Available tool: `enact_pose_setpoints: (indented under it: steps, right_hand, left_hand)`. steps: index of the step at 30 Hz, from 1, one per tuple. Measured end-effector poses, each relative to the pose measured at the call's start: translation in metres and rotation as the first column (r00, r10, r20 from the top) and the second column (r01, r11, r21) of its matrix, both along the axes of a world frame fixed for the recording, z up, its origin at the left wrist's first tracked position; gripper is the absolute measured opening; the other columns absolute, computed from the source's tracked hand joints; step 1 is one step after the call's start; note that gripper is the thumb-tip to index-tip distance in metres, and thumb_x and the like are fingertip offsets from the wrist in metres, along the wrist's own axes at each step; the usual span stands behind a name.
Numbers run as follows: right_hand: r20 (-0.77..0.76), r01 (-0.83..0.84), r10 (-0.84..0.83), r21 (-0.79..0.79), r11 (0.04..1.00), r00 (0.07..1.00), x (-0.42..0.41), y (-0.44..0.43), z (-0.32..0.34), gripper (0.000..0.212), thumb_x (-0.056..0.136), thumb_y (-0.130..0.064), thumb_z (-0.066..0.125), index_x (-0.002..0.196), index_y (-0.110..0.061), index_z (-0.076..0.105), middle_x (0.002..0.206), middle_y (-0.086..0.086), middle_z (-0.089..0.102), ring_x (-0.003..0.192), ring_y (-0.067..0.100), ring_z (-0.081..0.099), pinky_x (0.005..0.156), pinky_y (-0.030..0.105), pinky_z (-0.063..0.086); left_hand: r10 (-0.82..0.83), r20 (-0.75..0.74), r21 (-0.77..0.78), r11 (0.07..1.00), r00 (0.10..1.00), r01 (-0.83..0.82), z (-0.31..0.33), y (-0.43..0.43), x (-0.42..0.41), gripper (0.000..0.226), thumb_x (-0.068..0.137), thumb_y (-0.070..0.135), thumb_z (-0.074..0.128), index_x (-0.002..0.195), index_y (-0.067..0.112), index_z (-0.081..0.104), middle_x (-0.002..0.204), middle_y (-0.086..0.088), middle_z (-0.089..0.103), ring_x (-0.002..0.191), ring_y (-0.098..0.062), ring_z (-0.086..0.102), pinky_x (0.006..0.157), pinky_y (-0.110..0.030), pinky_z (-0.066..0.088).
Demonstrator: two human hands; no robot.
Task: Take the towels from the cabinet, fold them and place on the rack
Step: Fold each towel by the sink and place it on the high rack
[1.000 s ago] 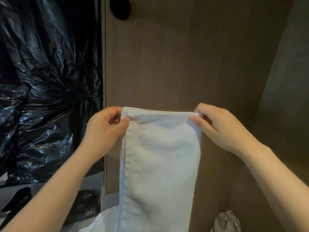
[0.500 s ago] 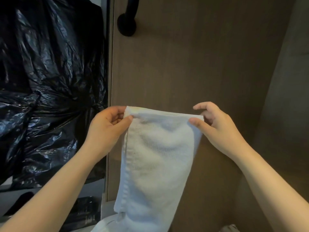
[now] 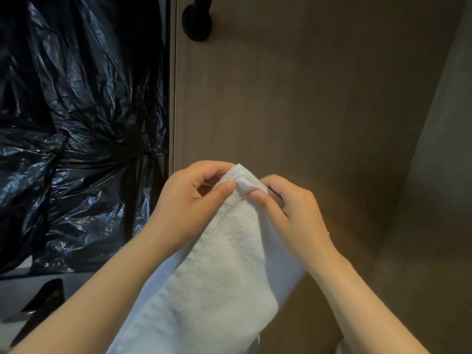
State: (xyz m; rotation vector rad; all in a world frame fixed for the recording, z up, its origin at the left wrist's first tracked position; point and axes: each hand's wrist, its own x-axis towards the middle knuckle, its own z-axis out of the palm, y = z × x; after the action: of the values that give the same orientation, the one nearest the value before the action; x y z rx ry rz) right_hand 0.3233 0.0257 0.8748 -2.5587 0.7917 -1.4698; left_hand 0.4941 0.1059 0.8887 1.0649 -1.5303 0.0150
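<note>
Head view: hands, apart a moment ago, have met. Left hand (image 3: pixel 189 200) and right hand (image 3: pixel 288 213) each pinch a top corner of the white towel (image 3: pixel 224 264), which hangs before the wooden cabinet panel (image 3: pixel 293 98). The terry looks light and limp, and is best held at its hemmed corners. Black plastic bag (image 3: pixel 76 123) at left does not obstruct. No rack is visible.

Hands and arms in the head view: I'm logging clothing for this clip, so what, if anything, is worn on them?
The left hand and right hand wear no gloves, and no ring shows on the fingers. The left forearm and right forearm are bare to the frame edge, with no sleeve or watch in view. A tiny bright speck by the right wrist is too small to identify.
</note>
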Motion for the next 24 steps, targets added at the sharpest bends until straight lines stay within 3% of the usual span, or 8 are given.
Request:
enact_pose_setpoints:
  steps: [5,8,10,12,15,19,22,24]
  right_hand:
    - [0.035,-0.081,0.078,0.100,0.992,0.996,0.014,0.008,-0.012,0.026,0.097,-0.050,0.047,0.080,-0.032,0.056,0.077,-0.012,0.057,0.073,0.010,0.057,0.058,0.016,0.041]
    - [-0.019,-0.113,0.115,0.089,0.990,0.993,0.018,0.011,-0.015,0.029,0.099,-0.046,0.049,0.081,-0.025,0.057,0.071,-0.007,0.055,0.068,0.014,0.053,0.055,0.018,0.036]
    - [-0.060,-0.124,0.130,0.106,0.987,0.990,0.021,0.012,-0.018,0.030,0.099,-0.044,0.050,0.082,-0.022,0.059,0.070,-0.007,0.055,0.069,0.014,0.053,0.056,0.018,0.036]
    - [-0.087,-0.128,0.139,0.121,0.984,0.986,0.024,0.013,-0.021,0.030,0.099,-0.043,0.050,0.082,-0.020,0.059,0.070,-0.007,0.055,0.069,0.012,0.053,0.057,0.016,0.036]
    - [-0.061,-0.131,0.142,0.154,0.979,0.988,0.025,0.015,-0.028,0.027,0.099,-0.040,0.051,0.081,-0.022,0.059,0.069,-0.011,0.054,0.068,0.007,0.052,0.057,0.011,0.035]
    - [0.042,-0.116,0.109,0.250,0.961,0.993,0.021,0.013,-0.041,0.026,0.099,-0.034,0.054,0.077,-0.023,0.059,0.066,-0.019,0.052,0.065,-0.001,0.050,0.058,0.007,0.035]
    - [0.122,-0.088,0.051,0.327,0.941,0.991,0.015,0.011,-0.058,0.030,0.100,-0.032,0.054,0.072,-0.019,0.058,0.061,-0.017,0.050,0.060,-0.001,0.047,0.055,0.008,0.034]
    - [0.197,-0.079,-0.002,0.405,0.911,0.980,0.007,0.009,-0.075,0.035,0.100,-0.030,0.054,0.068,-0.017,0.054,0.056,-0.015,0.047,0.055,0.000,0.043,0.052,0.007,0.033]
  left_hand:
    - [-0.093,-0.167,0.229,0.965,0.982,0.130,-0.035,0.010,0.024,0.026,0.081,0.042,0.073,0.105,0.031,0.071,0.100,0.007,0.073,0.090,-0.014,0.069,0.079,-0.034,0.059]
    - [-0.086,-0.188,0.389,0.908,0.978,0.155,-0.077,0.012,0.034,0.048,0.071,0.060,0.066,0.097,0.020,0.071,0.095,-0.010,0.071,0.088,-0.031,0.067,0.080,-0.053,0.055]
    - [-0.064,-0.205,0.443,0.884,0.977,0.150,-0.105,0.012,0.037,0.063,0.067,0.067,0.062,0.095,0.011,0.069,0.094,-0.016,0.069,0.089,-0.037,0.065,0.083,-0.058,0.052]
    - [-0.048,-0.252,0.469,0.867,0.967,0.165,-0.129,0.012,0.042,0.061,0.066,0.069,0.063,0.092,0.014,0.070,0.092,-0.014,0.070,0.088,-0.035,0.065,0.083,-0.055,0.051]
    - [-0.050,-0.240,0.511,0.842,0.970,0.170,-0.155,0.017,0.050,0.055,0.068,0.073,0.059,0.090,0.024,0.070,0.089,-0.006,0.071,0.082,-0.025,0.067,0.074,-0.036,0.053]
    - [-0.015,-0.134,0.536,0.840,0.991,0.085,-0.184,0.025,0.058,0.076,0.077,0.076,0.048,0.087,0.001,0.057,0.081,-0.019,0.058,0.074,-0.031,0.056,0.064,-0.029,0.040]
    - [0.047,-0.044,0.510,0.860,0.998,-0.018,-0.190,0.033,0.056,0.055,0.083,0.064,0.045,0.077,0.010,0.049,0.067,-0.007,0.048,0.058,-0.008,0.045,0.056,-0.020,0.032]
    - [0.071,-0.011,0.479,0.876,0.997,-0.057,-0.187,0.037,0.054,0.041,0.083,0.058,0.044,0.078,0.017,0.048,0.069,-0.001,0.051,0.063,-0.009,0.049,0.056,-0.020,0.034]
